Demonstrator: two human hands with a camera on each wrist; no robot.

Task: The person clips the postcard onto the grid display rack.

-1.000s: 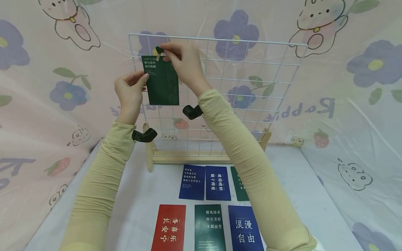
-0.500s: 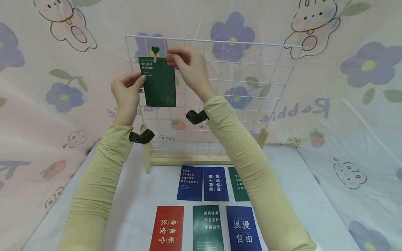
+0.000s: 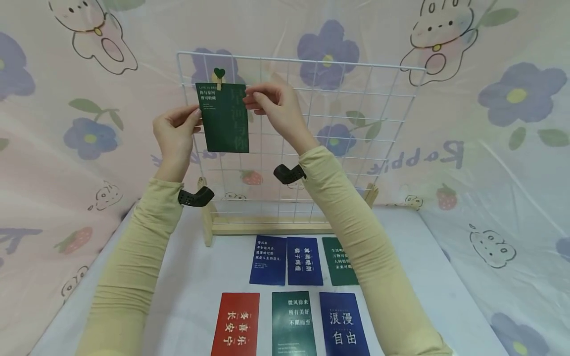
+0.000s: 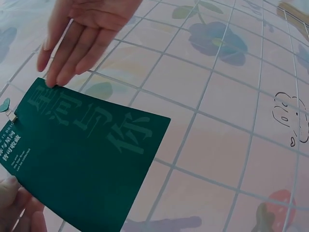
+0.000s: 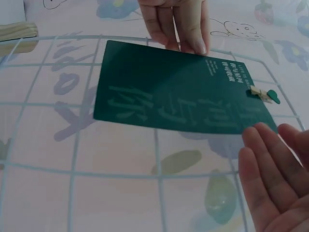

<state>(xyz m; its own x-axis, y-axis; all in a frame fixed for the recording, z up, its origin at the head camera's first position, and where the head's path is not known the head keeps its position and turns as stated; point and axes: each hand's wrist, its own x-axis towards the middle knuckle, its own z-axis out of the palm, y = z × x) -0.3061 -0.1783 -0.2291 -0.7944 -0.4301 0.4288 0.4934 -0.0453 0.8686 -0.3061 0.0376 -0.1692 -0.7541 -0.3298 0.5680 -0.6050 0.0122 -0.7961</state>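
Observation:
A dark green card (image 3: 224,121) with white and embossed lettering hangs near the top left of the white wire grid (image 3: 347,89). Its top edge is clipped by a small wooden peg with a green heart (image 3: 219,73). My left hand (image 3: 175,131) pinches the card's left edge, thumb tip just over the edge and fingers behind it, as the right wrist view shows. At the upper right edge, my right hand (image 3: 278,106) touches the card with extended fingertips. Its palm appears in the left wrist view, with nothing held.
The grid stands in a wooden base (image 3: 271,228). On the white table lie a red card (image 3: 236,324), blue cards, one of them (image 3: 345,324) at front, and green cards, one (image 3: 290,324) in the front row. My right sleeve (image 3: 369,247) partly covers another green card (image 3: 340,262).
My right hand has let go of the heart peg and moved right and down to the card's right edge. My left thumb has slid outward to the left edge. The peg stays on the card.

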